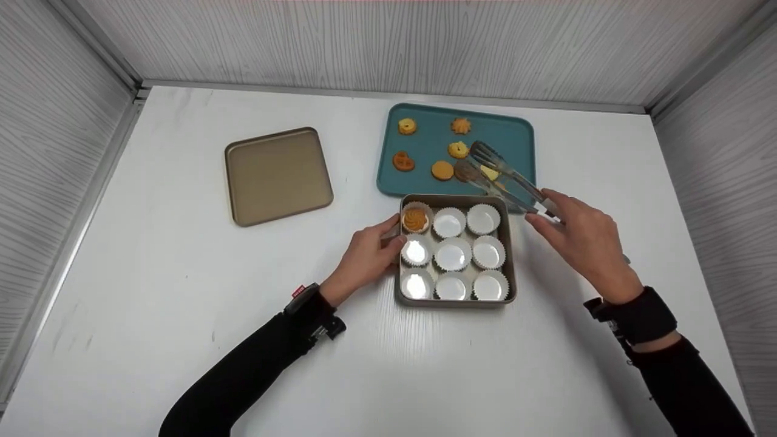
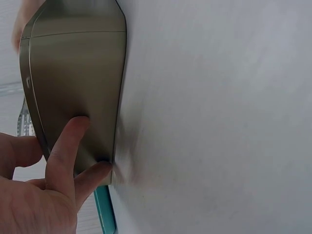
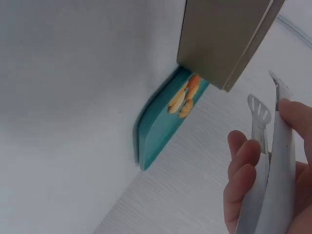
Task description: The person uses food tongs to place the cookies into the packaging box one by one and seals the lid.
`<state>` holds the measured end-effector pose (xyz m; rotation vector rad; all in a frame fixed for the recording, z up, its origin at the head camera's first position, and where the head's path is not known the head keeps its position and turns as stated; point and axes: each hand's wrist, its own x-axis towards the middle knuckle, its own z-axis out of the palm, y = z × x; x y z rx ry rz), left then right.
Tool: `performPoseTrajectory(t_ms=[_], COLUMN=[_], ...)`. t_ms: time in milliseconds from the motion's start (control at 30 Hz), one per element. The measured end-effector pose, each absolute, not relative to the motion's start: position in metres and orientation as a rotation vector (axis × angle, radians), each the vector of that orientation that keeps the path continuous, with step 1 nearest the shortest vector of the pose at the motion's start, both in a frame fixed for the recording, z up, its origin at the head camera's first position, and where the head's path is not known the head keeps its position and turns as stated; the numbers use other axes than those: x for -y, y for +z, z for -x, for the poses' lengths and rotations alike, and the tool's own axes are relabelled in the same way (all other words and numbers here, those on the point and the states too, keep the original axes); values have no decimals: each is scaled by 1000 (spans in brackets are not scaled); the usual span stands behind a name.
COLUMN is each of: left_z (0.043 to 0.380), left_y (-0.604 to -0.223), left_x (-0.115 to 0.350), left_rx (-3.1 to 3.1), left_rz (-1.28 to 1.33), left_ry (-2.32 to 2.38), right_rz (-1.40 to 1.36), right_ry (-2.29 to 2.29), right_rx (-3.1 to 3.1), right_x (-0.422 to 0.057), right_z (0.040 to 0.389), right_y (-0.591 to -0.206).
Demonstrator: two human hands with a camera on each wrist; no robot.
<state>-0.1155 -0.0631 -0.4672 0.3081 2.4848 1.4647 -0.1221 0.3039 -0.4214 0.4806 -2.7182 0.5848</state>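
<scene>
Tin (image 1: 455, 304): a sharp tug could shift its paper cups (image 1: 453, 254); left hand (image 1: 367, 254) grips its left side.
Tongs (image 1: 513, 174): too hard a squeeze might crumble a cookie; right hand (image 1: 583, 240) holds them, tips spread.
Cookies (image 1: 442, 170): mostly on the tray (image 1: 425, 142), around the tong tips, beyond the right hand.

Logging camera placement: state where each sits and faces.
Head: head-worn, facing forward and down at the cookie tin; left grip, right grip, black sleeves show.
Left wrist: worn there, facing tin's wall; left grip shows, plus skin at upper left.
Right wrist: worn there, facing tongs and teal tray; right grip shows.
Both wrist views share tin and tray.
</scene>
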Motion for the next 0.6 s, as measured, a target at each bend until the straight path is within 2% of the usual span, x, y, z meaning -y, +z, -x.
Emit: performPoseTrajectory(t_ms=[333, 600], left_z=[115, 116], left_y=[-468, -469], left_x=[65, 63], left_rx=[-2508, -2512], left_rz=[-309, -314], left_ry=[1453, 1457], right_rz=[-387, -395], right_ry=[541, 507], right_rx=[2863, 2913], right_x=[-317, -307], right_z=[150, 177], right_y=[-431, -431])
